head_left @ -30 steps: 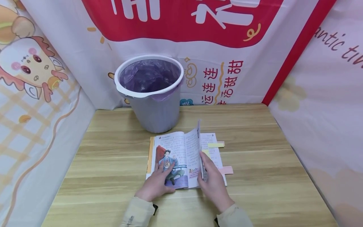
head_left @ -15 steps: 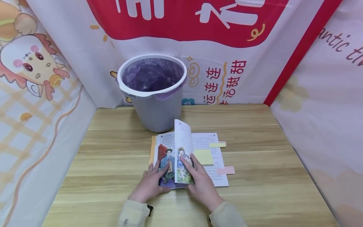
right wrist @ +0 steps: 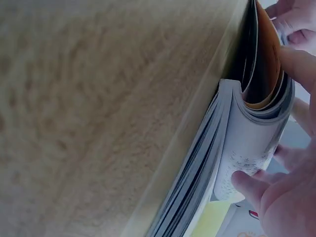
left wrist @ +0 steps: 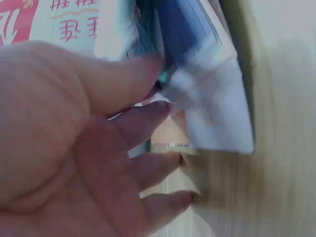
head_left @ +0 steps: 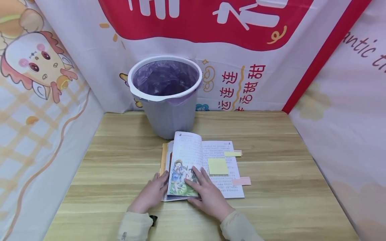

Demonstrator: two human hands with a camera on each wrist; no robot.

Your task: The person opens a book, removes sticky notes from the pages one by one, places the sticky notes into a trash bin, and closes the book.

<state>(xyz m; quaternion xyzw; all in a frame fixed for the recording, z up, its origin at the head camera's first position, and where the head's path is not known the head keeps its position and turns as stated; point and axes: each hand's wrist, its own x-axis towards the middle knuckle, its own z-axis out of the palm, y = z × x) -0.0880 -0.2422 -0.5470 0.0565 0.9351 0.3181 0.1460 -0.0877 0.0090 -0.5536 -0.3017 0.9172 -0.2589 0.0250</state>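
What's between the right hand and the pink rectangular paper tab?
In the head view, only a white printed paper page lies between the right hand and tab.

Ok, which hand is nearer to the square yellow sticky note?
The right hand: it rests on the illustrated page, below and left of the sticky note. The left hand is farther, at the left edge of the open book.

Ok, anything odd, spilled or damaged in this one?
Nothing looks spilled or damaged. Mildly odd: the lined bin stands on the table, behind the open book; bins usually stand on floors. The pink tab jutting from the book looks deliberate.
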